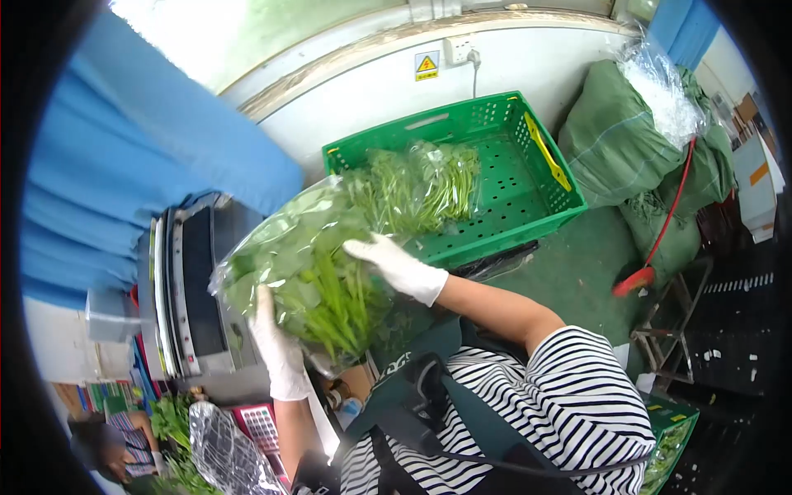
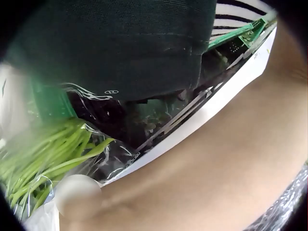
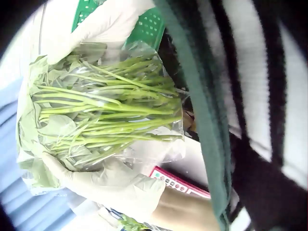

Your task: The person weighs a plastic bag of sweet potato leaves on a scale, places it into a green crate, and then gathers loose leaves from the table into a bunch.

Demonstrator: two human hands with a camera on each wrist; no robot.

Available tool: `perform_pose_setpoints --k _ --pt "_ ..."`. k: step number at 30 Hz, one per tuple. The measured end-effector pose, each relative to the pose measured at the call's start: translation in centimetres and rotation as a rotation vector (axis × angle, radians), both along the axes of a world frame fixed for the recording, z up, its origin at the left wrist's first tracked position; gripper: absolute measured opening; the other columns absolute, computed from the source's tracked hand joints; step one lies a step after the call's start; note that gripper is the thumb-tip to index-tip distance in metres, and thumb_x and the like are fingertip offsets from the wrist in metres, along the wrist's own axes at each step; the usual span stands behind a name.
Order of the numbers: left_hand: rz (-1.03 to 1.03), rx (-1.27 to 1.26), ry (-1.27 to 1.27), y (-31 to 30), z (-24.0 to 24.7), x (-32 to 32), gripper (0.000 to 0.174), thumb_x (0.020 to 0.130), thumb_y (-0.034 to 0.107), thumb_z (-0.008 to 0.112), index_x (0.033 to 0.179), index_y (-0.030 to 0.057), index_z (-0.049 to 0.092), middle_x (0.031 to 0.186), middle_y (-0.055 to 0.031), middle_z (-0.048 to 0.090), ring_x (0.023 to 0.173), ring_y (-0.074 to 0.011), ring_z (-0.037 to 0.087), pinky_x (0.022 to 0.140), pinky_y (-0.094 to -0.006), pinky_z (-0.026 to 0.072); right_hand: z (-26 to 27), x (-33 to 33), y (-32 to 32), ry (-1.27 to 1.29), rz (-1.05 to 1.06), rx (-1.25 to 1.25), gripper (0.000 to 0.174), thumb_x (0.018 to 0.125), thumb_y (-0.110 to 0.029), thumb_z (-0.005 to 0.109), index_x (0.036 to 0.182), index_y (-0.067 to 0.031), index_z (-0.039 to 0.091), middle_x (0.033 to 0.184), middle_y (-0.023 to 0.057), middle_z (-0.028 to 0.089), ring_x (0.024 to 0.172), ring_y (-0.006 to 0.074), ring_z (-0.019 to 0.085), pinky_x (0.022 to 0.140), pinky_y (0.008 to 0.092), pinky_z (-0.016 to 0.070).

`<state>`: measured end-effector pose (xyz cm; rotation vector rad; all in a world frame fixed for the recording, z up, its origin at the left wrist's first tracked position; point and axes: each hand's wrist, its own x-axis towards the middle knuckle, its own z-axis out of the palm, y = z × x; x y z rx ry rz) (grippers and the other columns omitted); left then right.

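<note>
Both of my hands wear white gloves and hold a clear plastic bag of leafy greens in front of my body. My left hand grips its near left side, thumb up along the plastic. On the opposite side my right hand holds the bag, its fingers partly behind the plastic. In the right wrist view, long pale stems lie side by side inside, with broad leaves at one end. The left wrist view catches only the stem end beside my forearm. Two more bagged bundles of greens sit in the green crate.
A grey-black machine stands left, below a blue curtain. A red-edged keypad and a plastic-wrapped bundle lie lower left, near another person. Green sacks and a red-headed tool are at right.
</note>
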<state>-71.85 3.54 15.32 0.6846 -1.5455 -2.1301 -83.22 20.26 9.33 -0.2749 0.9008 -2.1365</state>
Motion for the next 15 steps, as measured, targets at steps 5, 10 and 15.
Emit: perform_pose_setpoints --k 5,10,15 --pt "-0.34 -0.299 -0.134 3.6 -2.0 -7.6 0.059 0.088 0.015 0.054 0.138 0.0016 0.026 0.139 -0.0138 0.034 0.129 -0.023 0.033 0.105 -0.0327 0.0251 -3.5 -9.8 8.8 -0.047 -0.236 0.29 0.052 0.087 -0.038 0.056 0.125 -0.0048 0.045 0.119 0.0031 0.053 0.105 0.0134 0.051 0.088 0.0292 0.0436" --pt "-0.336 -0.423 -0.41 1.6 -6.3 -5.9 0.034 0.09 0.017 0.053 0.12 0.0018 0.053 0.12 -0.0078 0.054 0.113 -0.0161 0.049 0.096 -0.0282 0.0363 -12.3 -18.9 17.4 -0.16 -0.52 0.064 0.046 0.09 -0.039 0.051 0.123 -0.0071 0.049 0.115 0.0043 0.057 0.102 0.0165 0.054 0.087 0.0326 0.0455" --pt "-0.176 -0.363 -0.556 -0.1 -8.2 -2.8 0.026 0.089 0.015 0.055 0.111 0.0022 0.059 0.11 -0.0032 0.059 0.104 -0.0124 0.052 0.092 -0.0258 0.0382 -19.2 -23.8 21.6 -0.288 -0.664 0.25 0.055 0.084 -0.042 0.06 0.122 -0.0033 0.049 0.115 0.0076 0.057 0.1 0.0202 0.056 0.088 0.0346 0.0446"
